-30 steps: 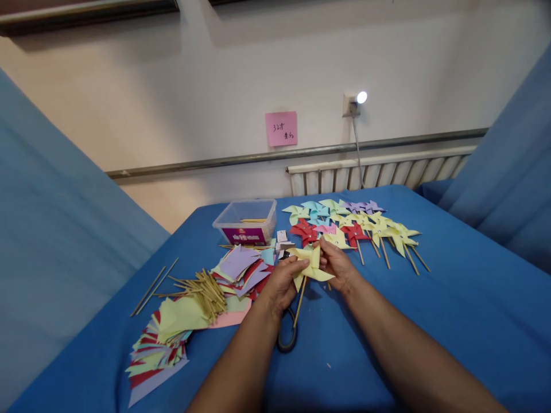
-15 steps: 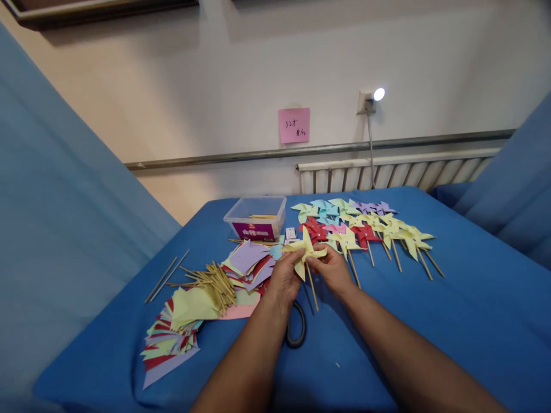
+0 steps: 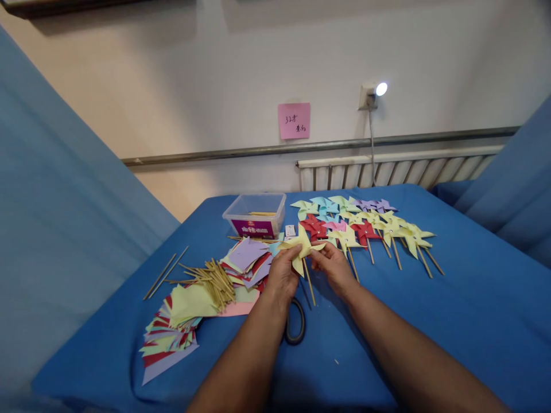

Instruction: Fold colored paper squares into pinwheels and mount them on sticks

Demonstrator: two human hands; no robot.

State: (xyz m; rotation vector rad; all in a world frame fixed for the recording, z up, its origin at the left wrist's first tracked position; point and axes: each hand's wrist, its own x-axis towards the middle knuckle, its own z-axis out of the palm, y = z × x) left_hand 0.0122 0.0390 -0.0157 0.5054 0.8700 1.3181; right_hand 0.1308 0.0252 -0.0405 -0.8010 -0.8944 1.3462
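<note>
A pale yellow paper pinwheel (image 3: 303, 241) on a thin wooden stick is held up in front of me over the table. My left hand (image 3: 284, 274) pinches it from the left, its thumb near the centre. The fingers of my right hand (image 3: 334, 267) are closed at the right blade. Below the pinwheel, black-handled scissors (image 3: 303, 328) lie partly hidden by my left forearm. Finished-looking pinwheels in several colours, such as a red one (image 3: 313, 227) and a yellow one (image 3: 345, 237), lie behind and right of my hands.
Left of my hands are a heap of short sticks (image 3: 217, 284), stacked coloured paper (image 3: 245, 255) and fanned paper pieces (image 3: 167, 338). A clear plastic box (image 3: 232, 213) holding sticks stands behind, beside a small white box (image 3: 290, 230). Blue curtains (image 3: 64, 229) hang at both sides.
The pinwheel has shifted slightly left and up in view, and its blades have tilted a little. Both hands keep hold of it; the table things stay in place.
</note>
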